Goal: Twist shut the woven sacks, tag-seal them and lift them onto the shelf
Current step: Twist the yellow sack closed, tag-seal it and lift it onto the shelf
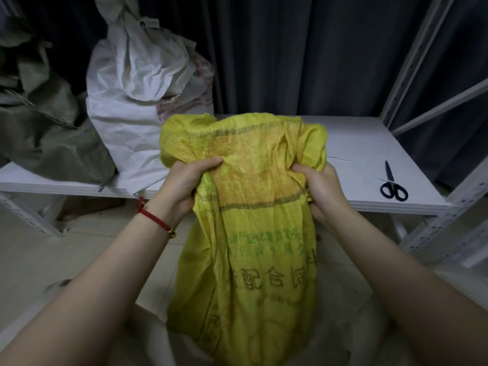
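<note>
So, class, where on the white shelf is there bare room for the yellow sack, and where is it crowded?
Free: the shelf stretch between the white sack and the scissors, partly hidden behind the yellow sack. Crowded: the left end, where the grey-green sack and white sack stand.

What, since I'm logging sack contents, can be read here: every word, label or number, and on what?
"配合饲": large dark characters on the yellow sack, the last one partly creased.
Green lines above them and small print below: too blurred to read.
Red print on the white sack: too blurred to read.
Tag at its neck: too small to read.
</note>
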